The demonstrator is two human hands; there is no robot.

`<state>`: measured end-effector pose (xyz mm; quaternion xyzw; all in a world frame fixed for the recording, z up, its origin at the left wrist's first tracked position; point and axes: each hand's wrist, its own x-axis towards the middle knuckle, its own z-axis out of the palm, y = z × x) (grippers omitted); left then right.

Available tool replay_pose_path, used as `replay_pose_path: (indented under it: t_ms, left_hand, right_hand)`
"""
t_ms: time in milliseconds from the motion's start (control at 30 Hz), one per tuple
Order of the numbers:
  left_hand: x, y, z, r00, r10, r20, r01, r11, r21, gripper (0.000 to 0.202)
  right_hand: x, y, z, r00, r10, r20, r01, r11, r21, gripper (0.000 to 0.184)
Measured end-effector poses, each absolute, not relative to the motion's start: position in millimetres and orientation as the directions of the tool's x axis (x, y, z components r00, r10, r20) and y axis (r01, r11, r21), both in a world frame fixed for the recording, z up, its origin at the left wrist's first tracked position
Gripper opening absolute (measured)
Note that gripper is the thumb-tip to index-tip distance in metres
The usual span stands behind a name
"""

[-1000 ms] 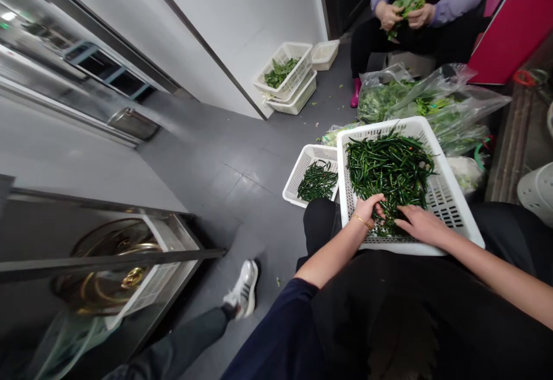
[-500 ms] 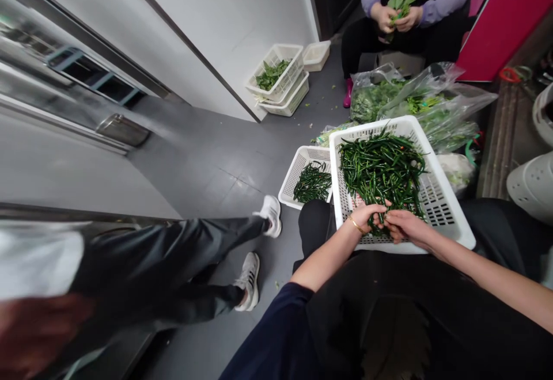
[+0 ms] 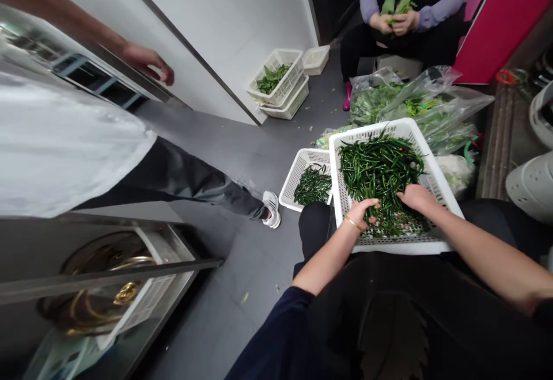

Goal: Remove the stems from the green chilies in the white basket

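Note:
A white perforated plastic basket (image 3: 444,187) rests tilted on my lap, holding a heap of thin green chili peppers (image 3: 375,164) with a few red bits among them. My left hand (image 3: 362,213), with a gold bracelet at the wrist, is closed around a few green chili peppers over the near left part of the basket. At the right side of the heap, my right hand (image 3: 417,198) has its fingers pinched together on the peppers. Its fingertips are partly hidden there. Loose stems and small pieces lie at the basket's near end.
A smaller white basket (image 3: 290,181) with more peppers stands on the floor to the left. Clear bags of greens (image 3: 453,109) lie ahead, before a seated person (image 3: 401,23) handling leaves. Another person's leg (image 3: 207,187) is at left, beside a metal shelf (image 3: 173,247).
My hands were together over the near peppers; my right hand has moved away to the right side of the heap. The person at left has stepped forward, a bare arm now showing.

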<state>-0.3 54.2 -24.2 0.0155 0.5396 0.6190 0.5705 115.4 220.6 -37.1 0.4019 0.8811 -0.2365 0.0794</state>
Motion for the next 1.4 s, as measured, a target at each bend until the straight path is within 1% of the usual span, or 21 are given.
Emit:
replay_pose_path:
  t_ms: [33, 100, 167, 233, 300, 367, 433, 500, 600, 633, 700, 733, 800, 867, 933, 1000, 1067, 1133, 1167, 1267, 1400]
  left_hand:
    - [-1.0, 54.0, -25.1, -0.334, 0.723, -0.605, -0.702, 0.238, 0.671, 0.028]
    - [-0.3, 54.1, -27.9, -0.33, 0.714, -0.618, -0.704, 0.25, 0.665, 0.025]
    - [2.6, 55.1, -31.3, -0.347, 0.696, -0.628, -0.663, 0.292, 0.689, 0.024]
    - [6.2, 56.4, -33.9, -0.34, 0.701, -0.626, -0.576, 0.371, 0.729, 0.026]
    - [8.8, 56.9, -34.6, -0.299, 0.736, -0.608, -0.479, 0.435, 0.762, 0.028]
    - [9.8, 55.8, -33.0, -0.26, 0.761, -0.595, -0.387, 0.482, 0.786, 0.026]
    - [9.9, 53.6, -29.5, -0.242, 0.772, -0.588, -0.305, 0.515, 0.801, 0.02]
    - [10.0, 51.0, -24.8, -0.22, 0.795, -0.565, -0.243, 0.516, 0.821, 0.016]
    - [11.0, 47.9, -18.9, -0.131, 0.842, -0.524, -0.242, 0.485, 0.84, 0.021]
    - [11.5, 47.3, -18.4, -0.109, 0.842, -0.529, -0.253, 0.491, 0.834, 0.023]
    - [13.0, 47.2, -21.1, -0.098, 0.821, -0.562, -0.242, 0.528, 0.814, 0.025]
    - [14.0, 47.6, -24.2, -0.109, 0.805, -0.583, -0.215, 0.553, 0.805, 0.027]
    - [16.4, 48.8, -32.6, -0.141, 0.777, -0.613, -0.137, 0.598, 0.789, 0.031]
    - [18.5, 50.0, -40.0, -0.191, 0.754, -0.628, -0.063, 0.629, 0.775, 0.032]
    - [18.8, 50.7, -42.3, -0.254, 0.753, -0.607, -0.034, 0.62, 0.784, 0.03]
    - [16.2, 50.6, -38.3, -0.29, 0.78, -0.555, -0.088, 0.556, 0.827, 0.027]
    - [11.2, 50.0, -30.6, -0.275, 0.815, -0.51, -0.243, 0.454, 0.857, 0.026]
    - [5.4, 49.3, -23.4, -0.244, 0.83, -0.502, -0.425, 0.374, 0.824, 0.029]
    - [2.9, 49.3, -21.1, -0.227, 0.828, -0.513, -0.498, 0.355, 0.791, 0.031]
    - [-1.4, 50.2, -20.7, -0.151, 0.808, -0.569, -0.626, 0.367, 0.688, 0.032]
    - [0.3, 51.1, -27.1, -0.11, 0.806, -0.581, -0.711, 0.344, 0.613, 0.023]
  right_hand:
    - [114.1, 214.3, -38.5, -0.643, 0.67, -0.37, 0.761, 0.504, -0.409, 0.04]
    - [115.7, 194.3, -40.8, -0.589, 0.639, -0.496, 0.762, 0.233, -0.604, 0.037]
    - [121.2, 171.3, -40.7, -0.601, 0.549, -0.581, 0.603, -0.166, -0.78, 0.036]
    - [127.1, 152.7, -38.1, -0.664, 0.473, -0.579, 0.395, -0.437, -0.808, 0.036]
    - [131.3, 143.4, -34.6, -0.717, 0.424, -0.554, 0.311, -0.516, -0.798, 0.038]
    - [133.7, 144.2, -32.3, -0.749, 0.403, -0.527, 0.284, -0.523, -0.804, 0.041]
    - [135.0, 151.8, -31.4, -0.754, 0.444, -0.485, 0.252, -0.486, -0.837, 0.043]
    - [136.0, 161.3, -30.7, -0.741, 0.512, -0.434, 0.262, -0.374, -0.889, 0.043]
    - [137.8, 171.3, -28.3, -0.745, 0.577, -0.334, 0.426, 0.027, -0.904, 0.039]
    - [138.5, 172.6, -27.6, -0.763, 0.587, -0.271, 0.473, 0.22, -0.853, 0.04]
    - [139.7, 172.5, -27.9, -0.809, 0.575, -0.122, 0.514, 0.591, -0.622, 0.041]
    - [139.9, 171.3, -29.3, -0.836, 0.545, -0.067, 0.508, 0.722, -0.47, 0.04]
    - [139.2, 167.5, -34.1, -0.883, 0.467, -0.051, 0.466, 0.858, -0.217, 0.035]
    - [136.7, 163.3, -39.5, -0.905, 0.408, -0.123, 0.421, 0.899, -0.121, 0.028]
    - [133.4, 161.0, -41.9, -0.897, 0.413, -0.158, 0.437, 0.882, -0.174, 0.027]
    - [132.1, 163.4, -39.2, -0.879, 0.451, -0.152, 0.473, 0.791, -0.389, 0.037]
    - [135.6, 172.5, -32.2, -0.89, 0.416, -0.185, 0.428, 0.628, -0.65, 0.047]
    - [143.8, 186.8, -24.0, -0.916, 0.33, -0.23, 0.381, 0.532, -0.756, 0.044]
    - [148.5, 194.0, -20.3, -0.912, 0.322, -0.254, 0.397, 0.543, -0.74, 0.044]
    - [156.1, 202.2, -12.1, -0.867, 0.424, -0.262, 0.486, 0.607, -0.629, 0.046]
    - [141.8, 168.1, -9.0, -0.914, 0.396, -0.088, 0.359, 0.687, -0.631, 0.034]
